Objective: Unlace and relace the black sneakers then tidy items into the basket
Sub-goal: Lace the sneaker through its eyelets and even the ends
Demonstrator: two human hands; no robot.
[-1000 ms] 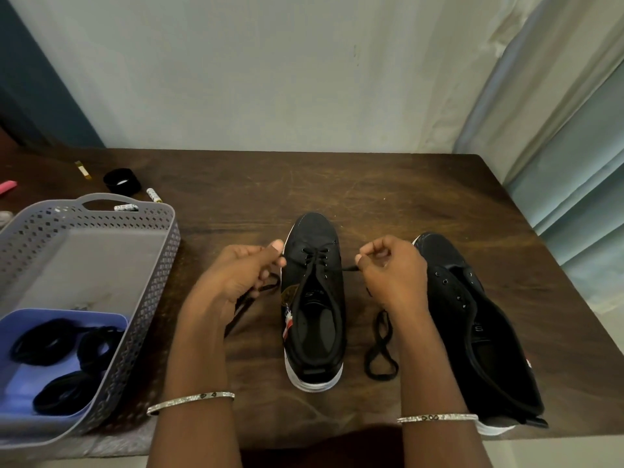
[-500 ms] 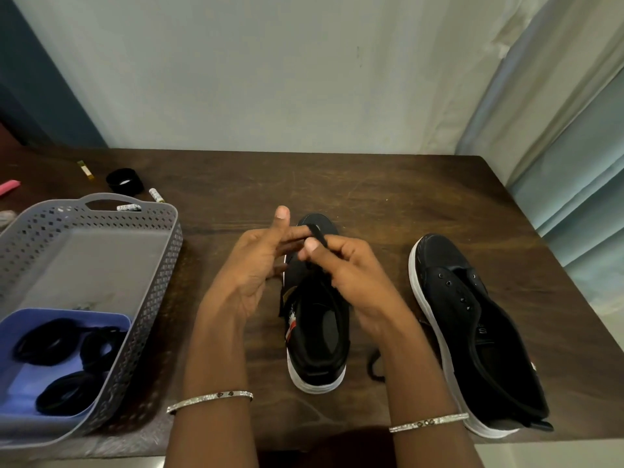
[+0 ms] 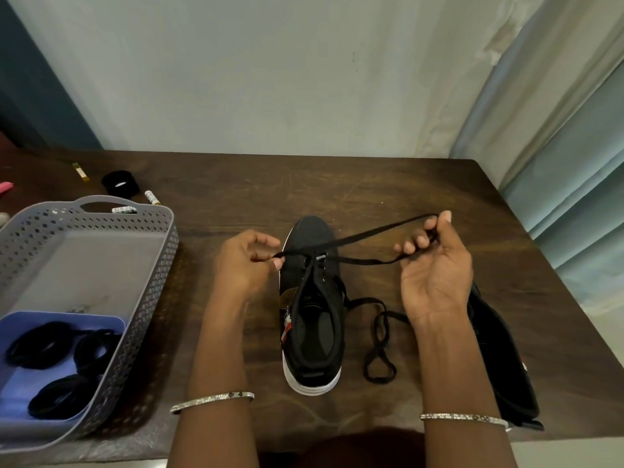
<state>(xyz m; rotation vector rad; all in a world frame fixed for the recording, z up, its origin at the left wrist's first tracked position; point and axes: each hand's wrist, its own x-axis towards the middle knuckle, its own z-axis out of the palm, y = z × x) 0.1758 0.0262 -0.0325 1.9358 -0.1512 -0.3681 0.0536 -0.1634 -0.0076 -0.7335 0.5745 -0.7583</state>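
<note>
- Basket [image 3: 158, 265]: on the table [image 3: 371, 184], well to the left of the left grip. It holds a blue tray [image 3: 20, 376] with black bands in it.
- Left grip [image 3: 243, 265]: thumb and fingertips pinch one end of the lace [image 3: 358, 235], just beside the toe-end eyelets.
- Centre sneaker [image 3: 314, 315]: between the two grips, sole down, toe pointing away from the person. Only the eyelets nearest the toe look threaded, so relacing is judged early.
- Lace run: taut from the left grip, across the toe, to the right grip. From there it doubles back to an eyelet.
- Right grip [image 3: 435, 275]: palm up, raised off the table, fingers curled round the fold of the lace.
- Slack lace [image 3: 371, 342]: lies looped on the table under the right wrist. Cannot tell whether it is the same lace.
- Second sneaker [image 3: 499, 349]: outboard of the right grip, partly hidden by the forearm.
- Risks:
  - An uneven pull could draw the short end out through its eyelet.
  - Nothing holds the sneaker down, so sideways tension may slide or tip it.
  - The slack loop could snag on the wrist or knot.
</note>
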